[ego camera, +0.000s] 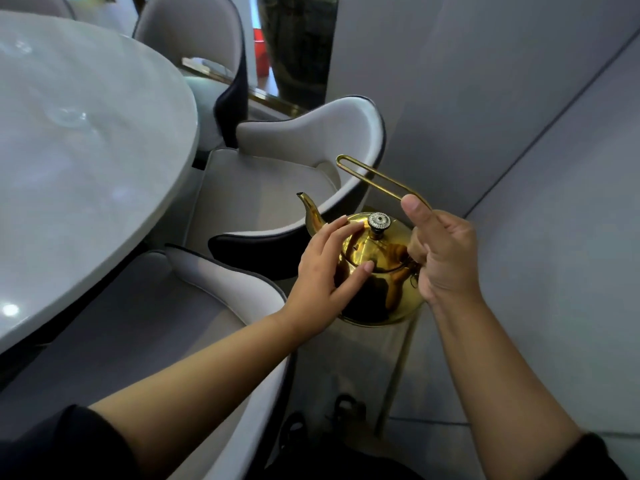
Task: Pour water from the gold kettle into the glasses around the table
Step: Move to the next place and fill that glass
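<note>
The gold kettle (381,271) hangs in the air to the right of the round table, its spout pointing up and left toward a chair. My right hand (440,254) grips the thin gold wire handle near its base, thumb pressed along the wire. My left hand (325,271) rests flat against the kettle's left side and lid rim, fingers spread. A dark knob with a silver top sits on the lid. No glasses are clearly visible; only a faint round shape shows on the tabletop.
The pale round table (86,168) fills the left side. Grey chairs with dark trim stand around it: one (311,150) just behind the kettle, one (214,299) under my left arm. A grey padded wall (519,133) is close on the right.
</note>
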Tool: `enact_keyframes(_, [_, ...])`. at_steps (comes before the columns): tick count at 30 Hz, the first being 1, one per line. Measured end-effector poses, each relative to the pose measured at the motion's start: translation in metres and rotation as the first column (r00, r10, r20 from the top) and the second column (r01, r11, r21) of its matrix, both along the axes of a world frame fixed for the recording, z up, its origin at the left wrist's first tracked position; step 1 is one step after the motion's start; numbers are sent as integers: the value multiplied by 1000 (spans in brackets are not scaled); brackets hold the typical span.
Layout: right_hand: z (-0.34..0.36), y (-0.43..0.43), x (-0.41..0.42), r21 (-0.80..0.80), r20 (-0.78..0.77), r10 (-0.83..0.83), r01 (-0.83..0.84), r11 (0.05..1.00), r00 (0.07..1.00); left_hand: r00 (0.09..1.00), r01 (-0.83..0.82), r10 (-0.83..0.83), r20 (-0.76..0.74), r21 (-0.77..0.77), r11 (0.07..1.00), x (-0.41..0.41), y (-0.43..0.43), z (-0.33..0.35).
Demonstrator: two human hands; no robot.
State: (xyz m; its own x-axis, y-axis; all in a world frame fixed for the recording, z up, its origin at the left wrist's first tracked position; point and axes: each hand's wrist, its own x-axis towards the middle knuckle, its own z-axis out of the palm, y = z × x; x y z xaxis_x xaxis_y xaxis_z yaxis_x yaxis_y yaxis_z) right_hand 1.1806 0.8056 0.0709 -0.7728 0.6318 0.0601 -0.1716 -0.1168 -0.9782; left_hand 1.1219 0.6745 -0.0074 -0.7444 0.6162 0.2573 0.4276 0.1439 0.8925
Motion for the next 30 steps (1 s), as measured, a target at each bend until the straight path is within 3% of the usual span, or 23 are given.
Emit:
enact_keyframes(11, [-17, 40, -131, -67, -35, 348, -350, 934, 937, 956, -294, 294, -17, -35, 955, -93, 24, -13])
enact_keyframes(19, [-9, 93, -232, -60, -60, 607, -609, 791, 793, 812, -583, 584, 26, -14, 812, -154, 86, -18])
enact_keyframes(23, [-8, 114, -273, 8, -28, 696, -696, 718, 717, 758, -650, 650, 42, -25, 759, -181, 108, -19])
enact_keyframes(30, [-14, 124, -329, -25, -42, 746, -747, 664, 665, 716, -691, 696, 56, -87, 717, -224, 119, -15])
